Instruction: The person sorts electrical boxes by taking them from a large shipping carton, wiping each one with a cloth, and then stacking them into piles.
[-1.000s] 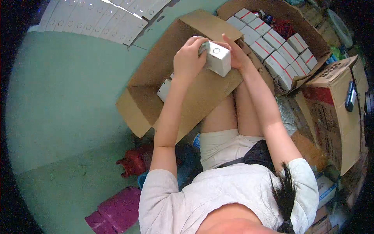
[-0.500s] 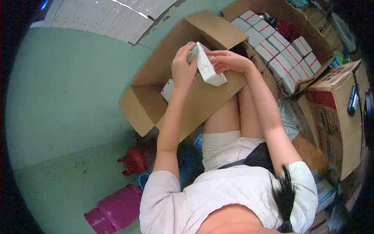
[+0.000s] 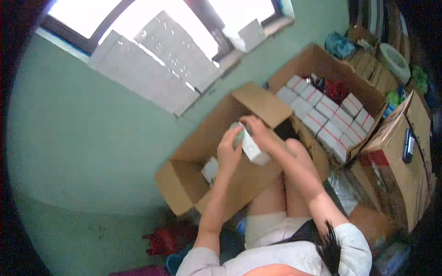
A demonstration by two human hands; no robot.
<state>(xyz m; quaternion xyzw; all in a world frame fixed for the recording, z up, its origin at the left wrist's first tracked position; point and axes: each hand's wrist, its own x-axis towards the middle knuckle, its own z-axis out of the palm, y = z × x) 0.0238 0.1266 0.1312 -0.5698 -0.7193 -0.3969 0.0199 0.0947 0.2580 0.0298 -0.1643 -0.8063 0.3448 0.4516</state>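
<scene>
Right hand (image 3: 256,131) has shifted to the far end of the white box (image 3: 252,148), fingers curled (grip unclear); left hand (image 3: 229,149) pinches its side over the open carton (image 3: 205,138). 2-handed handling seems underway, likely needing steadiness next.

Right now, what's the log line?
left hand: gripping white box | right hand: at same box, grip unclear | location: over open carton | nearby: red-striped boxes

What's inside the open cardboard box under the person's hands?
One white item shows inside the open cardboard box, partly covered by the left forearm. The left hand, right hand and white carton hide more; contents beneath cannot be seen.
</scene>
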